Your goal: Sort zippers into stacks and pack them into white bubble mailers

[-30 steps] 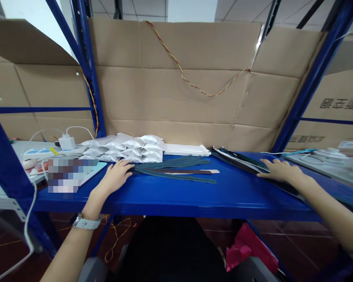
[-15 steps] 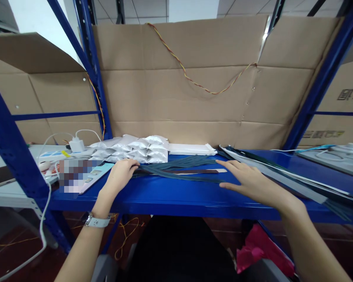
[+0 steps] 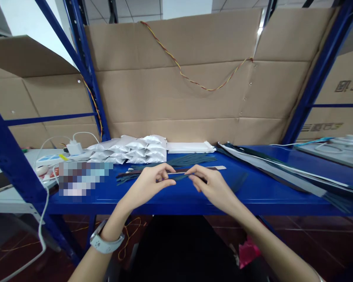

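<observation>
My left hand [image 3: 148,184] and my right hand [image 3: 213,186] meet over the blue shelf [image 3: 164,196], both pinching one dark green strip [image 3: 179,177] between thumb and fingers. The strip is lifted slightly off the surface and runs across between the two hands. Behind them lies a bundle of dark green strips [image 3: 191,160] with a brown strip [image 3: 194,170] that has a white end. A watch [image 3: 106,243] is on my left wrist.
A pile of white sachets [image 3: 135,149] and a flat white pack [image 3: 190,147] lie at the back. Long dark and white sheets [image 3: 276,168] stretch to the right. A power strip with charger [image 3: 67,150] sits left. Blue rack posts [image 3: 85,70] and cardboard walls [image 3: 176,78] enclose the shelf.
Both hands have moved in to the middle of the shelf, the right from the sheets at the right, and closed on a dark green strip, lifting it.
</observation>
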{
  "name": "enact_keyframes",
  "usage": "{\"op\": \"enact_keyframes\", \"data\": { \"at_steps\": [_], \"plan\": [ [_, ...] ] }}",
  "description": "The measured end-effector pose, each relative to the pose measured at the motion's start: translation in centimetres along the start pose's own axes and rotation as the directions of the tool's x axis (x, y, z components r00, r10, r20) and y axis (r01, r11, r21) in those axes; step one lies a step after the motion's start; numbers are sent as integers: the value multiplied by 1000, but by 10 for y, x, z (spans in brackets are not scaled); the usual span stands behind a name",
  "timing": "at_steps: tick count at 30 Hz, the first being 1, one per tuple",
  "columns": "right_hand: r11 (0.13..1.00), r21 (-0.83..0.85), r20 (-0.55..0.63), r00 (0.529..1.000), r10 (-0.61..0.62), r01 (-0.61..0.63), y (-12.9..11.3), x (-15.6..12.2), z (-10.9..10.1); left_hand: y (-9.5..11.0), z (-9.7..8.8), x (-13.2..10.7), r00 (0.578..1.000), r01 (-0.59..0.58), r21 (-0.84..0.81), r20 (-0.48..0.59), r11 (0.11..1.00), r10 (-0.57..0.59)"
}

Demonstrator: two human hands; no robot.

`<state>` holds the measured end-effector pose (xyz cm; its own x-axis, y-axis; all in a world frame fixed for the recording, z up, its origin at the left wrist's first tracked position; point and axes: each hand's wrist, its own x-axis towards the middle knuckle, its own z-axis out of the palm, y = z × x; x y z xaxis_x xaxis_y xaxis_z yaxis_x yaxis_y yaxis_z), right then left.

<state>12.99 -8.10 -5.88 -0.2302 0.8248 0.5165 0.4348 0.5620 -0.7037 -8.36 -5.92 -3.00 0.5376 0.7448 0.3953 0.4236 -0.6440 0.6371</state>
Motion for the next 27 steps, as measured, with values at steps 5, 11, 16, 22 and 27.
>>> {"op": "enact_keyframes", "data": {
  "at_steps": [5,11,16,22,27],
  "plan": [
    [995,-15,-5,995,101,-101,14,8,-30,-10,-9,1,996,83,-141,37,986,-79],
    [980,-53,55,980,193,-190,14,8,-32,-6,-3,4,994,110,-227,2,968,-113],
    [981,-100,82,981,175,-167,14,7,-34,-6,1,4,986,166,-257,26,952,-165],
    [934,-350,-129,985,-117,65,13,7,-26,-10,8,6,985,137,-82,-94,987,-145],
    [787,-586,-113,942,-316,194,-4,-1,-6,7,15,4,984,62,57,-172,996,-52]
  ]
}}
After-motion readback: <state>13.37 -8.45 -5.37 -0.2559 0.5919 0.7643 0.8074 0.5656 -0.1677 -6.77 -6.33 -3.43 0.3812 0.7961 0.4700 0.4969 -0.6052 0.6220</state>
